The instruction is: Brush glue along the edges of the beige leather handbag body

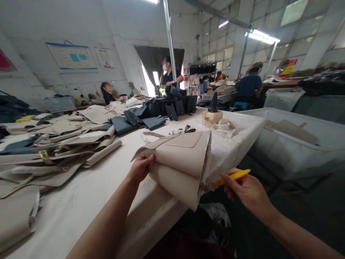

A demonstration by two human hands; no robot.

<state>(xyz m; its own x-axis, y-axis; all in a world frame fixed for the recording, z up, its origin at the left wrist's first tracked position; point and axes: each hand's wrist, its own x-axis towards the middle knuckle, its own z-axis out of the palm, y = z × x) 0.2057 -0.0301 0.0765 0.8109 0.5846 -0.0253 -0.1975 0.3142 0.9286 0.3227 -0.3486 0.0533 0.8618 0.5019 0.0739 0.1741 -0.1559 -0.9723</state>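
While the left hand [140, 167] clamps its fingers on the left end of a folded beige panel [178, 154], the head view shows the right hand [246, 189] with fingers closed around a yellow-handled brush [220, 182], its tip at the panel's right edge. The panel overhangs the near edge of the tabletop [86, 201]; beyond stands a dark cone [213, 103].

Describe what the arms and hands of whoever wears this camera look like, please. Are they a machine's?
No, they are a person's. The left hand and right hand wear no gloves. The left forearm and right forearm show no sleeves, cables or markings. I can make out no watch or bracelet.
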